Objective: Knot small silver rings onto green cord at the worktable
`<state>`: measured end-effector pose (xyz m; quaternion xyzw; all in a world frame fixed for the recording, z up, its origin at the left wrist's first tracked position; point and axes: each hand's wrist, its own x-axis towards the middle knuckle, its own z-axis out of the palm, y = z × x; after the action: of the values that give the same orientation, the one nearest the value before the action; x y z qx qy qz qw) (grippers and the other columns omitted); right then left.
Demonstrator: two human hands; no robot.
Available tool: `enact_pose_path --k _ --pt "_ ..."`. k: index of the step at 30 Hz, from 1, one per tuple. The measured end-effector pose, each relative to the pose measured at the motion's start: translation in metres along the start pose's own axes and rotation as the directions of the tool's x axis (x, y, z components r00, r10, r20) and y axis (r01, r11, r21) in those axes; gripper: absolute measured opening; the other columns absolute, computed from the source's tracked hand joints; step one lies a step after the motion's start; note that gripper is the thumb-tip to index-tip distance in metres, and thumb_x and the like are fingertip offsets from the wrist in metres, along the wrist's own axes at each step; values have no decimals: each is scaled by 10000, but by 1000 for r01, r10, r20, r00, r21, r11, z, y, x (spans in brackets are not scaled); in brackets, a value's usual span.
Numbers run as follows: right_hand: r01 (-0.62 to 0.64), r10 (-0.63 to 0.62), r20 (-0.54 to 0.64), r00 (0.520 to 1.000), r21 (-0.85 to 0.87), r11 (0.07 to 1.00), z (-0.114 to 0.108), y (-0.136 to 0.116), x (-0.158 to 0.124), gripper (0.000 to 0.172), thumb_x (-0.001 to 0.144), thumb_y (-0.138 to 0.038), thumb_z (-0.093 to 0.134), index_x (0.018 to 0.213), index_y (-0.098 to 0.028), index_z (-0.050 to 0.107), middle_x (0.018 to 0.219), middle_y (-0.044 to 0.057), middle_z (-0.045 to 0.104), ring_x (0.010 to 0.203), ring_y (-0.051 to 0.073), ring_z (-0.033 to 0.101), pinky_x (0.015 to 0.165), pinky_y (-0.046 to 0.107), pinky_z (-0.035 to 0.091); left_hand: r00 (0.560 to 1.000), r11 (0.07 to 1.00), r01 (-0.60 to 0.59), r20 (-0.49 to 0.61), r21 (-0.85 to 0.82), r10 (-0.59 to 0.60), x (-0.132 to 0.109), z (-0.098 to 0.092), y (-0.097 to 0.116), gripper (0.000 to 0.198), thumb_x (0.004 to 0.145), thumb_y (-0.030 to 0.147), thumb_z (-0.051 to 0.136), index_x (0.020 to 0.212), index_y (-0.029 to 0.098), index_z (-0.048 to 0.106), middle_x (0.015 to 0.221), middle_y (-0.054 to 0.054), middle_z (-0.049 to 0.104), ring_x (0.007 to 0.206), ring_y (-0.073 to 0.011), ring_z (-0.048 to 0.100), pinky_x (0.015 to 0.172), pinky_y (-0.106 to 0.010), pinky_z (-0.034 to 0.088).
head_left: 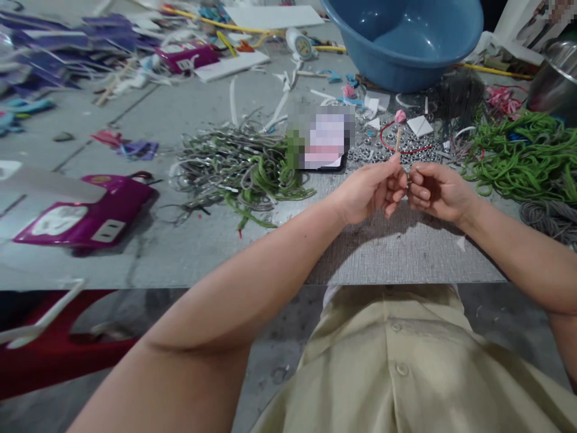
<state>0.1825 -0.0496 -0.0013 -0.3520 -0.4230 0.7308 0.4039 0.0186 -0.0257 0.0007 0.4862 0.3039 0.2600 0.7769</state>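
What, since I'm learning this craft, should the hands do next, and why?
Probably move the right hand onto the lower end of the pink-tipped stick: the left hand pinches it upright; the right grip sits closed beside it, contact unclear.

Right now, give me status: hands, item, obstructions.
Left hand shut on stick, pink bud up. Right hand pinched beside it, contents unclear. Green cord piles flank hands, not touching.

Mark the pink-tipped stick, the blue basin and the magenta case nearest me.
pink-tipped stick (398,139): head view, mid shaft.
blue basin (396,75): head view, outer wall.
magenta case (126,201): head view, right end.
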Motion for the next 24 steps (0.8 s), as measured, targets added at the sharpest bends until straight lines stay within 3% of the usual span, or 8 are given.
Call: enact_pose_path --k 2,5,7,11,17,24 --pt "2 -2 38 999 0 1000 -4 -1 0 293 883 -269 506 600 -191 509 425 -62 393 385 63 349 438 180 365 1000 1000 0 11 -23 0 0 1 2 452 1003 421 494 632 163 511 511 35 486 379 -75 463 386 -197 402" --pt "-59 62 30 998 -78 995 -10 -2 0 287 936 -303 480 687 -187 565 384 -83 371 333 57 244 390 176 299 999 999 -42 -18 -16 42 0 1 2 445 1015 313 478 596 161 488 493 46 456 371 -61 434 371 -179 375" --pt "-94 95 3 995 -137 986 -14 -3 0 311 969 -363 476 738 -186 586 363 -100 338 323 54 183 377 175 264 998 998 -55 -42 28 56 1 0 0 459 1006 315 506 575 162 472 473 53 433 361 -51 406 365 -169 353" --pt "-76 78 3 997 -185 980 -15 -5 -1 296 910 -380 624 701 -179 563 390 -106 358 344 36 200 386 164 247 995 990 -74 -59 117 81 0 -2 -1 444 984 304 559 571 156 499 452 60 415 351 -43 380 356 -166 315" --pt "-10 14 24 1000 -149 989 -7 -5 -1 338 889 -392 674 662 -177 543 440 -103 399 356 28 255 420 175 319 998 995 -32 -49 93 37 0 1 -1 538 975 576 477 645 159 559 488 23 492 398 -70 453 374 -187 352" --pt "-4 3 -14 1000 -69 998 0 -1 0 360 941 -361 609 652 -194 477 456 -96 412 370 33 277 447 180 348 996 997 -65 -51 44 67 0 6 -2 570 961 564 513 559 192 355 479 49 404 405 -50 405 394 -169 366"
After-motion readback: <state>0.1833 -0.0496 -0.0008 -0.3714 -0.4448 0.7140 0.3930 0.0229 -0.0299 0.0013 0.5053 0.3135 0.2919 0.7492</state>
